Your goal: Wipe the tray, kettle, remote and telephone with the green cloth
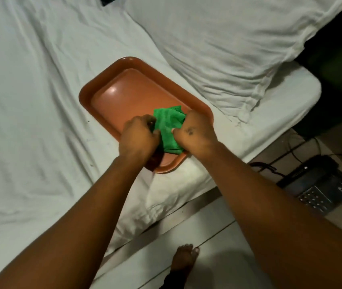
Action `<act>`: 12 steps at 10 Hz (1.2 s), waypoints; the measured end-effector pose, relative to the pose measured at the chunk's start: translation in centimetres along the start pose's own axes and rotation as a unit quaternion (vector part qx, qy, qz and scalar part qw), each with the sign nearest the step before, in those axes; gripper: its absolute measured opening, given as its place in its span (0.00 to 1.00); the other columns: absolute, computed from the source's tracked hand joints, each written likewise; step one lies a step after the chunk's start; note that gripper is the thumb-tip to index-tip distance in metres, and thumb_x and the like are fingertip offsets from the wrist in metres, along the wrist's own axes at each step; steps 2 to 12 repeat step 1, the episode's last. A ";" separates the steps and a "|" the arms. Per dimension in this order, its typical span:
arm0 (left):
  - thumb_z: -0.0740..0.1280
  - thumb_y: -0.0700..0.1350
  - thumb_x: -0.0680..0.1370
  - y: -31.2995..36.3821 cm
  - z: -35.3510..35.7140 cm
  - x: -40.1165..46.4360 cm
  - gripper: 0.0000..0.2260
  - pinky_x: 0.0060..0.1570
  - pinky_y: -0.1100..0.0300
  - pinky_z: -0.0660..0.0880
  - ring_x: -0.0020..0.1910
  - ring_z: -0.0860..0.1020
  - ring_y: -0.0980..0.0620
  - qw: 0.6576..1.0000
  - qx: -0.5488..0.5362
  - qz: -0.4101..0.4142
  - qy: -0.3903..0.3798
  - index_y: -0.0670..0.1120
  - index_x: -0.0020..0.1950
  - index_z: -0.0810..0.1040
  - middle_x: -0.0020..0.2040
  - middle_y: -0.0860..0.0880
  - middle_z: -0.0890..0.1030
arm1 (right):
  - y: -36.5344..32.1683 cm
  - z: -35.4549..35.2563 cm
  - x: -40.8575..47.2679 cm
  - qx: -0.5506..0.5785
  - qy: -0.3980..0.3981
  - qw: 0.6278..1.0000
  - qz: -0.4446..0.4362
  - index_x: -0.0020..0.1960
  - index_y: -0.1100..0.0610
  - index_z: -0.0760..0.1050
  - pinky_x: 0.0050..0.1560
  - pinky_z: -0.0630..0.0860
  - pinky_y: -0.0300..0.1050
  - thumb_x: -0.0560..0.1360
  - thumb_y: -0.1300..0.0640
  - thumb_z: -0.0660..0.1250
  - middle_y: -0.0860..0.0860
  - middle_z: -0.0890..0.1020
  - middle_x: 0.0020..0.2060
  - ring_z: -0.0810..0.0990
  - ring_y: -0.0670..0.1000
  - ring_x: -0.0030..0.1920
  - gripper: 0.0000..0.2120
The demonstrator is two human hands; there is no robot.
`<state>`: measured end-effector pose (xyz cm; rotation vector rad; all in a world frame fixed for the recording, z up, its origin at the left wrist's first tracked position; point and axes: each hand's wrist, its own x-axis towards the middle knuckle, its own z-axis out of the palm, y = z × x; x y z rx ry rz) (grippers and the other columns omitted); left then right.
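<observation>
Seen from the head camera, looking down over a bed [40, 101] with a wrinkled white sheet. Lay flat on the sheet, near the bed's edge: an orange-brown tray [111, 80], oblong, rounded at the corners, with a raised rim. Rested just beside its far right side, a white pillow [218, 49], edge close to the tray's rim but whether touching could not be told.

Held over the near end of the tray: a green cloth [169, 127], bunched and folded, stretched between both hands. Gripped on its left side by the left hand [137, 136], fingers curled tight around the fabric. Gripped on its right side by the right hand [195, 133], fingers likewise closed on the cloth, knuckles up. Could not be told whether the cloth pressed on the tray's floor or hung slightly above it.

Stood on the floor to the right, well apart from the tray: a dark telephone [320, 186] with a keypad and trailing cords. Visible lower down on the pale tiled floor [218, 257]: a bare foot [183, 259].
</observation>
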<state>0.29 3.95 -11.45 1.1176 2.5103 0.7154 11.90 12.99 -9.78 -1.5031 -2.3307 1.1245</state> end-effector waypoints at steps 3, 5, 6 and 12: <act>0.67 0.46 0.75 1.2 0.4 -0.5 0.17 0.58 0.48 0.75 0.60 0.77 0.40 0.995 0.064 0.063 0.041 0.48 0.64 0.80 0.60 0.44 0.81 | 1.8 -1.1 -1.2 0.034 0.075 0.997 0.000 0.58 0.58 0.74 0.55 0.77 0.50 0.69 0.51 0.71 0.57 0.81 0.55 0.79 0.59 0.56 0.20; 0.67 0.46 0.75 1.2 0.4 -0.5 0.17 0.58 0.48 0.75 0.60 0.77 0.40 0.995 0.064 0.063 0.041 0.48 0.64 0.80 0.60 0.44 0.81 | 1.8 -1.1 -1.2 0.034 0.075 0.997 0.000 0.58 0.58 0.74 0.55 0.77 0.50 0.69 0.51 0.71 0.57 0.81 0.55 0.79 0.59 0.56 0.20; 0.67 0.46 0.75 1.2 0.4 -0.5 0.17 0.58 0.48 0.75 0.60 0.77 0.40 0.995 0.064 0.063 0.041 0.48 0.64 0.80 0.60 0.44 0.81 | 1.8 -1.1 -1.2 0.034 0.075 0.997 0.000 0.58 0.58 0.74 0.55 0.77 0.50 0.69 0.51 0.71 0.57 0.81 0.55 0.79 0.59 0.56 0.20; 0.67 0.46 0.75 1.2 0.4 -0.5 0.17 0.58 0.48 0.75 0.60 0.77 0.40 0.995 0.064 0.063 0.041 0.48 0.64 0.80 0.60 0.44 0.81 | 1.8 -1.1 -1.2 0.034 0.075 0.997 0.000 0.58 0.58 0.74 0.55 0.77 0.50 0.69 0.51 0.71 0.57 0.81 0.55 0.79 0.59 0.56 0.20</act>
